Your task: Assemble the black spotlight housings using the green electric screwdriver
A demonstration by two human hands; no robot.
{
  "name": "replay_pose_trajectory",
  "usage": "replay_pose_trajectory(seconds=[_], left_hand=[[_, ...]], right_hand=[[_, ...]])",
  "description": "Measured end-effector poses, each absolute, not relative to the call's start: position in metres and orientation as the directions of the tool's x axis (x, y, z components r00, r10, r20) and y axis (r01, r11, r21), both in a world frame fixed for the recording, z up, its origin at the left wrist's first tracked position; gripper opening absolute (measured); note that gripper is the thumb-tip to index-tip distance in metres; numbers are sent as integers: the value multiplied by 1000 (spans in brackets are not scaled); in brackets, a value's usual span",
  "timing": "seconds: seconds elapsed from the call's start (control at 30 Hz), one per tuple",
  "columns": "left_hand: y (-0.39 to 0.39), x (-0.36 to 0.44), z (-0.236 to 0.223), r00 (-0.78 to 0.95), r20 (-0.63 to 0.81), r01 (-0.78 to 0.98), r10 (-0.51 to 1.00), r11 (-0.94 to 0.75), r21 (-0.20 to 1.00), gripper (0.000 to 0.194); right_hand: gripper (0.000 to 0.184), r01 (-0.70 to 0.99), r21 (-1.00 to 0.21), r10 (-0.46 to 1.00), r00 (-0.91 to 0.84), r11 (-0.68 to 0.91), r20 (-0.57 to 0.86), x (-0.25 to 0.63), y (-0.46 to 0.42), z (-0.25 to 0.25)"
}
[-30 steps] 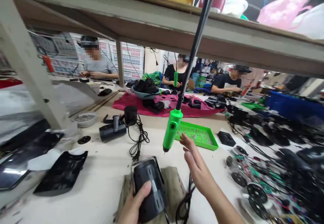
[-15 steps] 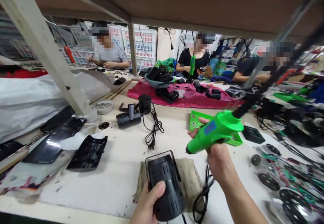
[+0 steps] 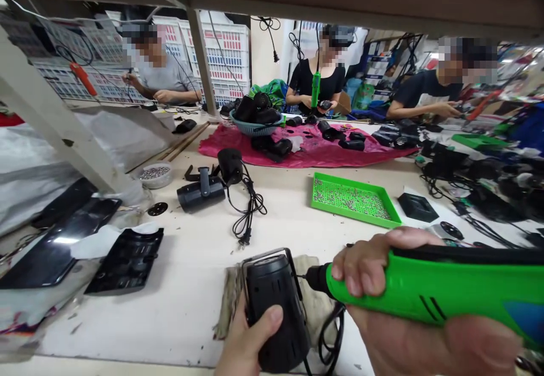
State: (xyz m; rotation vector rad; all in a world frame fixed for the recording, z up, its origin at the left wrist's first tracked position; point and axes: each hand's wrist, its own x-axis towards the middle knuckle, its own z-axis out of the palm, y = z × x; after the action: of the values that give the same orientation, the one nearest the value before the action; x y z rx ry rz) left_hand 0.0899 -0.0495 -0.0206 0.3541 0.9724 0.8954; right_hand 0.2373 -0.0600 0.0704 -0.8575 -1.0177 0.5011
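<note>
My left hand (image 3: 250,336) grips a black lamp housing (image 3: 278,302) from its left side, thumb across the front. A thin metal bracket (image 3: 293,274) loops round the housing's upper end. Under it lies a folded beige cloth (image 3: 314,268), and a black cable (image 3: 331,336) coils at its right. In my right hand (image 3: 374,274) is a green electric screwdriver (image 3: 433,285), held level and pointing left. Its bit is at the bracket's right arm; whether it sits in a screw is too small to tell.
Beyond my hands lies a green tray (image 3: 357,200) of small screws. Two black spotlights (image 3: 202,191) with a cable stand further left, near a tub of screws (image 3: 155,174). An open black shell half (image 3: 127,262) lies at left. Several people work across the table.
My right hand has lowered the screwdriver and turned it level, bringing its bit against the bracket's right side. The left hand keeps holding the housing. The view has shifted slightly.
</note>
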Motion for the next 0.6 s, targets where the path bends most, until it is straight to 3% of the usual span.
replay_pose_trajectory(seconds=[0.43,0.6], left_hand=[[-53,92,-26,190,-421,-351,887,462,814,74],[-53,92,-19,258,-413,-383,873,485,786,66]], right_hand=[[40,-238,-726,725,489,646,485,218,-36,55],[42,-245,-730,735,474,639,484,228,-40,55]])
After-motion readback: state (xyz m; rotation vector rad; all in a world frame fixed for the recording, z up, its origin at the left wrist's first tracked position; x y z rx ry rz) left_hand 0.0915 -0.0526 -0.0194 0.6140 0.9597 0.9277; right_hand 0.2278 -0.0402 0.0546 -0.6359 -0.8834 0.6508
